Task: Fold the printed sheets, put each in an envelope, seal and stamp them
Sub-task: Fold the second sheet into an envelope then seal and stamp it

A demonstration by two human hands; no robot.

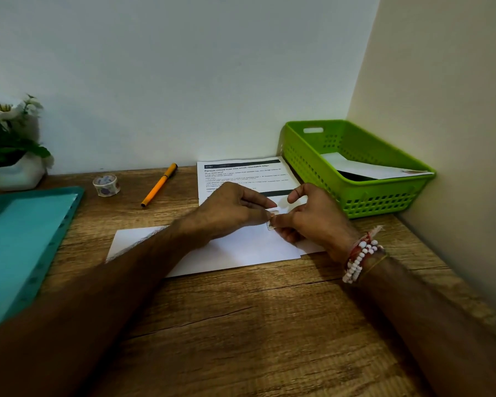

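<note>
1. The left hand [226,210] and right hand [312,222] are both pinching a small stamp [271,224], fingertips meeting just above the white envelope [241,253] lying mid-desk [241,325].
2. Stamping is seemingly underway. A stamped envelope [378,170] is already lying in the perforated green plastic basket [384,196] at the back-right corner.
3. A printed sheet [241,174] is waiting at the back edge, unfolded and smooth on the grainy wood.

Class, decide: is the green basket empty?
No, an envelope lies inside the basket.
</note>
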